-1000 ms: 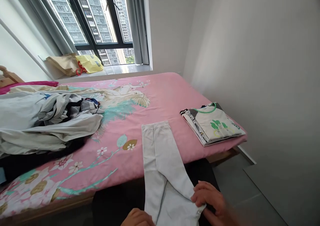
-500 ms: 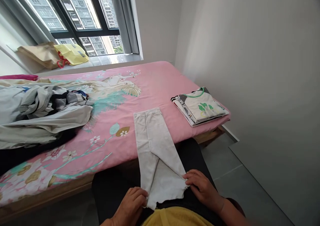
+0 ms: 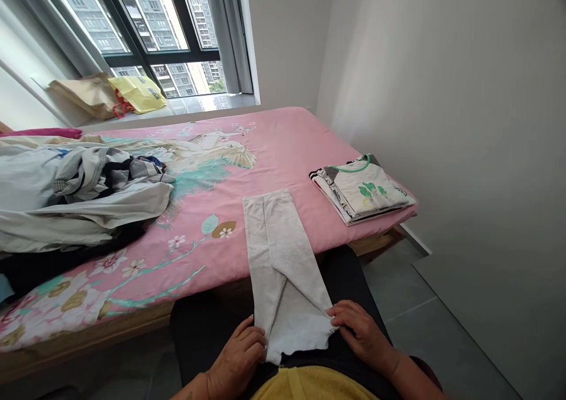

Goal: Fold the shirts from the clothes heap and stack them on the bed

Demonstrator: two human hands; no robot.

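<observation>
A pair of pale grey trousers (image 3: 289,241) stretches from the bed's near edge down onto my lap, one leg lying over the other. Its narrow far end rests flat on the pink sheet, and the wide near end spreads across my dark-clad thighs. At the lower left edge of the cloth, my left hand (image 3: 241,350) has its fingers closed on the fabric, the index finger a little raised. On the opposite corner, my right hand (image 3: 360,332) pinches the trousers between thumb and fingers.
Folded shirts (image 3: 365,190) are stacked at the bed's right corner. A loose heap of clothes (image 3: 88,193) covers the left side of the bed (image 3: 283,146). Paper and yellow bags (image 3: 139,95) sit on the windowsill. A wall (image 3: 442,123) stands to the right.
The view has tilted down, showing my lap and yellow top. The trousers' near end has come into sight, flattened on my thighs. My left hand has moved onto its left edge.
</observation>
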